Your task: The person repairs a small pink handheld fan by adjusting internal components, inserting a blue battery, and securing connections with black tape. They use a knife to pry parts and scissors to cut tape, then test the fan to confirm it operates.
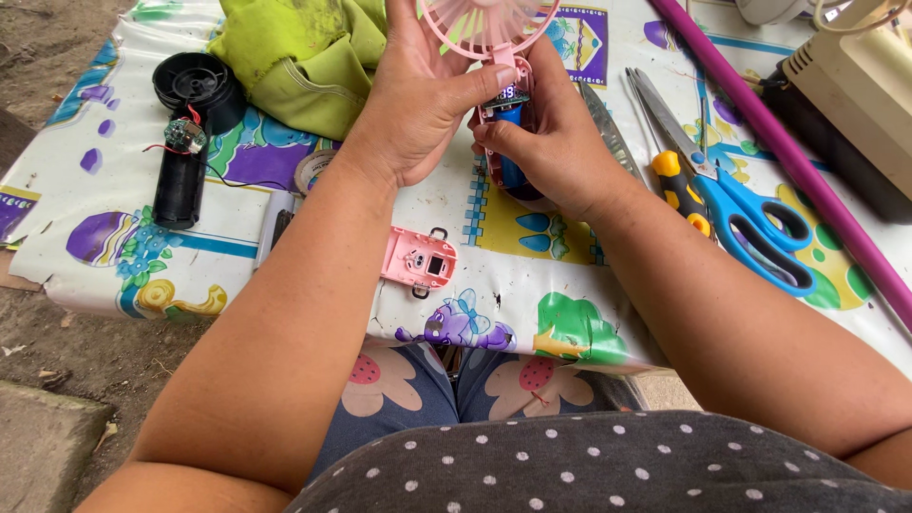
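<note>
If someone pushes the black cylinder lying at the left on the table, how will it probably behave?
The black cylinder lies on its side on the table, so it would probably roll. A small circuit board with thin wires sits at its end; that part looks fragile and might snag. It looks hard, so likely stiff.

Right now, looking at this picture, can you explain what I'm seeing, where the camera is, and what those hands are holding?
The camera sits on a person's head and looks down at their own bare hands. The left hand and right hand together hold a small pink handheld fan with its handle opened, showing a blue battery. Below, on the colourful tablecloth, lies the pink cover. Blue scissors lie to the right, a black cylinder with wires to the left, and a green cloth at the top.
</note>
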